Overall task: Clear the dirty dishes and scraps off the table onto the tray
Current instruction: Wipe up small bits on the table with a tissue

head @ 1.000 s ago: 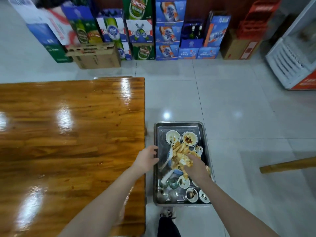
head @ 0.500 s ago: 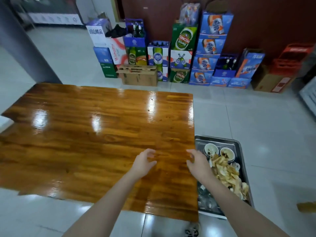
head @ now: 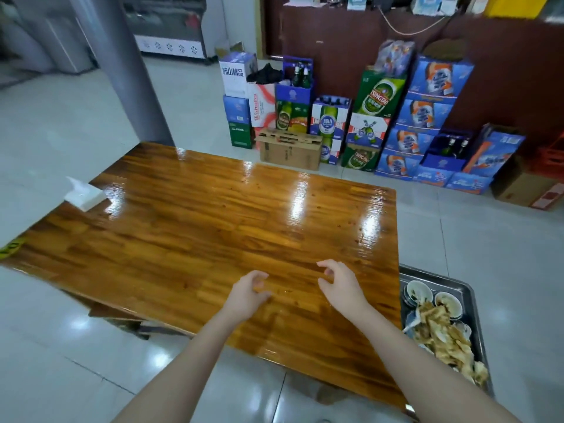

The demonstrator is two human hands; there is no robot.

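The metal tray (head: 467,286) that filled the view a second ago now sits off at the right, because the person has turned back to the table (head: 213,227) and lifted both hands away from it. It lies lower than the tabletop, just beside the table's right end. Its long axis runs along that end, with one short side pointing toward the stacked beer cartons (head: 378,96) by the wall. Small dirty bowls (head: 418,293) sit at its far end, and a heap of pale scraps (head: 442,334) is piled behind them toward the near end. The left hand (head: 247,293) and right hand (head: 341,288) hover close together above the near part of the wood, fingers loosely curled and holding nothing. From here the table looks almost cleared, with only a white tissue pack (head: 84,195) at the far left corner and a few dark specks near the right edge. I'd say this is the checking step. It would go best with a slow look along the whole top, then carrying any leftover scrap low over the tray and dropping it on the middle of the heap, since that pile looks high enough to spill.
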